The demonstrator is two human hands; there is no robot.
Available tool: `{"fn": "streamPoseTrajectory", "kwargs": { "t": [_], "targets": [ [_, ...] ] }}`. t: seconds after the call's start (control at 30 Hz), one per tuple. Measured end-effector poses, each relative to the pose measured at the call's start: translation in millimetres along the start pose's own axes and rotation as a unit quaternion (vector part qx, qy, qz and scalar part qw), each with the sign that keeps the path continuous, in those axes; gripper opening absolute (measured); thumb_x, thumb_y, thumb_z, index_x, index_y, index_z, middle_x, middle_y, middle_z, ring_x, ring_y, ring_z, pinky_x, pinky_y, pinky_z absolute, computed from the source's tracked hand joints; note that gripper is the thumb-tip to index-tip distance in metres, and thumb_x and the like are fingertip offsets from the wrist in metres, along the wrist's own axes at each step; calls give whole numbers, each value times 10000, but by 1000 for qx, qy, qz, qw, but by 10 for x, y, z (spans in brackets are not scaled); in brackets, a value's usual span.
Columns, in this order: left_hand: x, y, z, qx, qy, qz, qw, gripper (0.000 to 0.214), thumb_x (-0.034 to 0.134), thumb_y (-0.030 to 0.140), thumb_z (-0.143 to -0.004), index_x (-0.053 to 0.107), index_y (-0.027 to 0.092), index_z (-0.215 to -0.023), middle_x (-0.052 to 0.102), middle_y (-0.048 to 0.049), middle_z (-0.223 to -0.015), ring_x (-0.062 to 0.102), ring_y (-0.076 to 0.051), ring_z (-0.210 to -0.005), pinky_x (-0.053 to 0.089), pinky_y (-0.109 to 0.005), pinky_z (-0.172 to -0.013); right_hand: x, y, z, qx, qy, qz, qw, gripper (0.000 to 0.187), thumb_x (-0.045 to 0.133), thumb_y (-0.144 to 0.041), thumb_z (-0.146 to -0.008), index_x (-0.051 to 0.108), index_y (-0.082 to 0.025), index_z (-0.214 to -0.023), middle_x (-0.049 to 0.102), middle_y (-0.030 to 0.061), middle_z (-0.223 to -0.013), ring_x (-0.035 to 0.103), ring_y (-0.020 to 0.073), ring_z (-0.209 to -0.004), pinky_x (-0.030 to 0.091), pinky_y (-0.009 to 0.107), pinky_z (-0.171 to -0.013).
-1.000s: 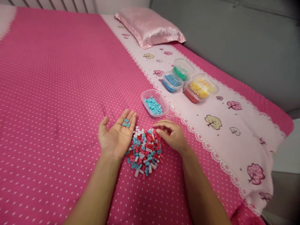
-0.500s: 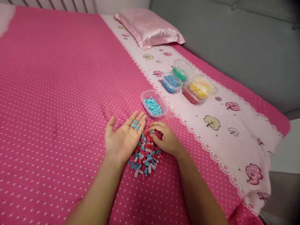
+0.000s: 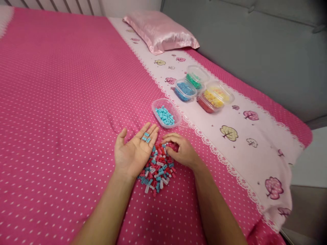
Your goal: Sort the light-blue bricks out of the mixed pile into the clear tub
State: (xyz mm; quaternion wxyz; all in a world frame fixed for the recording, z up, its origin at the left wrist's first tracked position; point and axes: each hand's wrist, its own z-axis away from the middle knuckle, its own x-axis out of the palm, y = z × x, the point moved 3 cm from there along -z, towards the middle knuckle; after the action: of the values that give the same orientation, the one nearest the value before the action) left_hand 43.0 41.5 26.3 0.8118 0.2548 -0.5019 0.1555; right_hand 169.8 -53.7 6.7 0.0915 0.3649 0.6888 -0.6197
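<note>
My left hand (image 3: 133, 153) is held palm up with its fingers stretched out. Three small light-blue toy bricks (image 3: 146, 137) lie loose on those fingers. Beside it, a heap of small bricks (image 3: 158, 170) in red, pink, white and light blue rests on the bedspread. Over the heap's far right edge is my right hand (image 3: 182, 149), its fingers bent and the thumb apart from them; no brick shows between them. Just beyond both hands, a clear plastic tub (image 3: 178, 123) contains light-blue bricks (image 3: 165, 115).
Farther back stand clear tubs of blue bricks (image 3: 185, 90), green bricks (image 3: 194, 81), yellow bricks (image 3: 213, 98) and red bricks (image 3: 205, 105). A pink satin pillow (image 3: 163, 32) lies at the far end of the dotted bedspread (image 3: 76, 102). A grey padded panel (image 3: 242, 51) borders the right.
The whole view has shifted slightly. My hands keep nearly the same pose, and the three bricks are still on my left fingers.
</note>
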Motion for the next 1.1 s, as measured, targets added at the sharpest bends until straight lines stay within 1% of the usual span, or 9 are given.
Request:
{"fn": "streamPoseTrajectory", "kwargs": {
  "t": [0.23,0.4,0.5,0.6,0.7,0.77,0.83,0.9,1.1],
  "targets": [
    [25,-7,9,-2,10,-12,1000,654,391,439,-841,389,-3,-1323,551,-244,-1255,524,-293,-1193,493,-353,-949,7,-10,-8,8,12,-33,999,159,576,-98,-690,656,-180,-800,669,67,-978,605,183,-952,442,336,-906],
    [30,-20,11,-7,10,2,1000,646,397,423,-841,384,-8,-1322,562,-258,-1234,536,-300,-1179,509,-374,-924,-17,56,3,55,58,-186,979,89,622,-170,-714,649,-183,-798,682,56,-979,625,163,-895,482,298,-797],
    [20,-25,5,-9,15,11,1000,639,403,413,-839,383,-6,-1321,562,-268,-1227,538,-306,-1175,522,-383,-904,-61,134,14,114,121,-353,921,79,649,-212,-715,637,-191,-791,707,23,-893,648,121,-789,489,216,-664],
    [11,-23,-7,-7,15,12,1000,643,413,411,-835,382,-10,-1320,554,-275,-1234,531,-314,-1181,523,-383,-901,-123,227,20,187,208,-487,828,107,677,-198,-668,625,-186,-761,705,-9,-726,623,75,-580,446,145,-492],
    [2,-20,-19,-3,11,9,1000,660,422,403,-829,374,-34,-1320,549,-285,-1236,522,-324,-1187,515,-385,-913,-175,314,18,241,288,-564,735,94,664,-128,-653,620,-170,-725,685,-24,-648,589,44,-504,429,102,-432],
    [-7,-20,-24,0,12,10,1000,667,427,398,-826,371,-49,-1318,552,-290,-1228,522,-327,-1187,510,-385,-920,-192,364,17,267,325,-587,692,71,633,-95,-698,626,-160,-725,685,-19,-658,600,34,-524,430,76,-425],
    [-14,-20,-27,1,15,11,1000,668,429,396,-824,370,-51,-1318,555,-291,-1221,525,-327,-1183,510,-384,-921,-196,404,19,279,355,-595,665,85,605,-77,-748,636,-156,-744,690,-12,-699,626,31,-579,442,57,-437],
    [-20,-20,-27,2,19,14,1000,668,429,395,-825,367,-47,-1321,557,-291,-1218,529,-325,-1179,512,-383,-918,-196,426,22,272,381,-597,652,113,588,-58,-777,642,-157,-763,690,-12,-740,647,30,-644,473,48,-489],
    [-18,-15,-15,2,35,12,999,668,432,397,-821,365,-34,-1327,552,-277,-1233,528,-321,-1182,508,-378,-926,-188,406,43,257,433,-579,641,203,495,-17,-838,644,-146,-792,678,-7,-777,656,28,-713,530,62,-660]
  ]
}}
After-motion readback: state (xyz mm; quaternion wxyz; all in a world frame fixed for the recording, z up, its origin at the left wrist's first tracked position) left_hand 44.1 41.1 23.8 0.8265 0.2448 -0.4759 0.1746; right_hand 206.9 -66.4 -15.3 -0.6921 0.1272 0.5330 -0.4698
